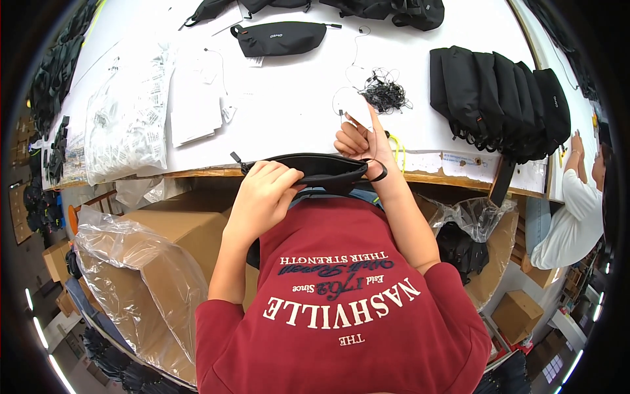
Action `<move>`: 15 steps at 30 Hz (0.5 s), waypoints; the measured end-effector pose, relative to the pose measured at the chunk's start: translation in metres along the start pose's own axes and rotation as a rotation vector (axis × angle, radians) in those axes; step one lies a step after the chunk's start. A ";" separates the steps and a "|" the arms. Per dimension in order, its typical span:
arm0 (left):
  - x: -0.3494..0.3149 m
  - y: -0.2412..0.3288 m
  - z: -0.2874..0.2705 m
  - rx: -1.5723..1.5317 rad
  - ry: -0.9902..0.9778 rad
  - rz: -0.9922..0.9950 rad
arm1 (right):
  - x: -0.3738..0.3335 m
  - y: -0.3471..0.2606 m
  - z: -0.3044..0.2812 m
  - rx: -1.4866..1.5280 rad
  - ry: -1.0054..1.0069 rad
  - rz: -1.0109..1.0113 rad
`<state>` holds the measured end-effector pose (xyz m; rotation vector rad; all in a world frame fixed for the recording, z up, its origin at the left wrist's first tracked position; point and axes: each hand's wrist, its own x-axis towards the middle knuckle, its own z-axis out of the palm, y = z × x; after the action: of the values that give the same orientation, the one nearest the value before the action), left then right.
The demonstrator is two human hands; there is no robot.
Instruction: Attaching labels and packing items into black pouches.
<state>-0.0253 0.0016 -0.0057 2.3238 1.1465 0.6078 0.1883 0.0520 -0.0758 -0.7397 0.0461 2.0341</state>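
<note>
White worktable [275, 128] in a cluttered workroom; co-worker in a white shirt [574, 220] off to the right. Black pouch [325, 172] is at the table's near edge, in front of the person's body, mouth gaping. Left hand [268, 187] clamped on its left rim, fingers over the edge. Right hand [357, 139] closed on a white tag [356, 108] above the pouch's right end. Pouch's loop lies against the right wrist; whether around it, hard to say. Beyond: black cord tangle [386, 92]; black pouch row [489, 92] to the right.
</note>
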 end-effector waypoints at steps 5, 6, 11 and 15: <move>-0.004 -0.001 -0.003 0.007 0.004 -0.005 | 0.009 -0.025 -0.007 -0.726 0.333 -0.490; -0.007 0.000 -0.006 0.022 -0.032 -0.039 | 0.006 -0.030 -0.006 -0.764 0.272 -0.597; -0.009 -0.004 -0.005 -0.070 -0.113 -0.080 | -0.034 -0.044 0.030 -1.351 0.009 -0.618; -0.001 0.008 -0.006 -0.176 -0.063 -0.145 | -0.055 -0.023 0.067 -2.148 -0.112 -0.514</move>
<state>-0.0241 -0.0021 0.0033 2.0778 1.1707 0.5544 0.1949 0.0443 0.0135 -1.4860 -2.3230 0.8889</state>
